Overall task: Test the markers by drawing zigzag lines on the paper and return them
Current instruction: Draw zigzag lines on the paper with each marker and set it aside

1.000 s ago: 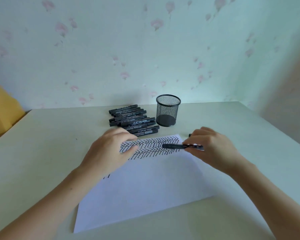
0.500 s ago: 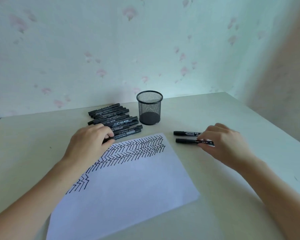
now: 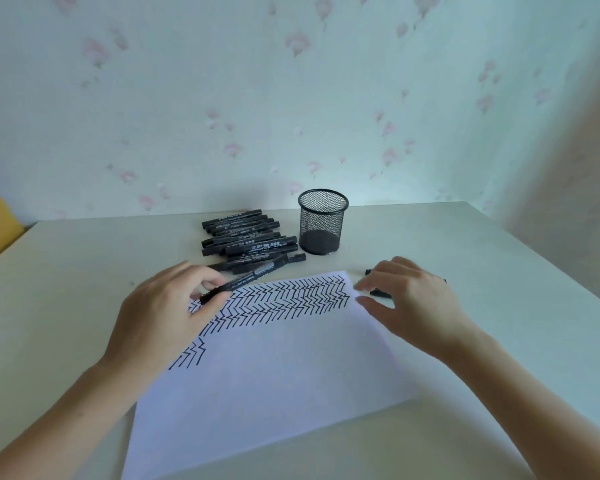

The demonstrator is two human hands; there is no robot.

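From the head camera we see a black marker (image 3: 248, 278) lying aslant, its long axis running from lower left up toward the pile of markers (image 3: 248, 239). It is slim, with pale lettering along the barrel. Our left hand (image 3: 163, 317) pinches its lower end over the paper's (image 3: 274, 368) top-left zigzag lines (image 3: 288, 297). Our right hand (image 3: 409, 299) hovers palm down at the sheet's right corner, fingers loosely spread, above two markers (image 3: 380, 292) on the table (image 3: 499, 271), near the mesh cup (image 3: 323, 221).
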